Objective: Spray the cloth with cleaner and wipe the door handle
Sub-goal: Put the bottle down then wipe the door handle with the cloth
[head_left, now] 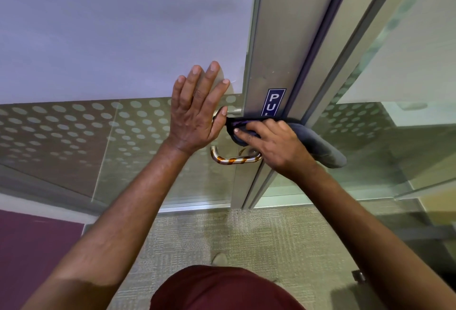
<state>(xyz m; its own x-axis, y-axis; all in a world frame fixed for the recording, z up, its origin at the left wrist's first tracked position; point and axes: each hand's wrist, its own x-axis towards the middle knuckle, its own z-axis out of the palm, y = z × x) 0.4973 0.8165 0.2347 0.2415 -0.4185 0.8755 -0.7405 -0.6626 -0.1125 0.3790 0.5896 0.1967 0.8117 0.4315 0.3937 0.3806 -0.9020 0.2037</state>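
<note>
The right hand (pixel 274 147) grips the dark cloth (pixel 243 128) just above the door handle (pixel 234 159), the left hand (pixel 197 112) lies flat and released on the glass beside it, so the cloth may miss the handle's underside.

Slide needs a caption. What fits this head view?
Right hand presses grey cloth against door frame above handle; left hand braces glass.
</note>
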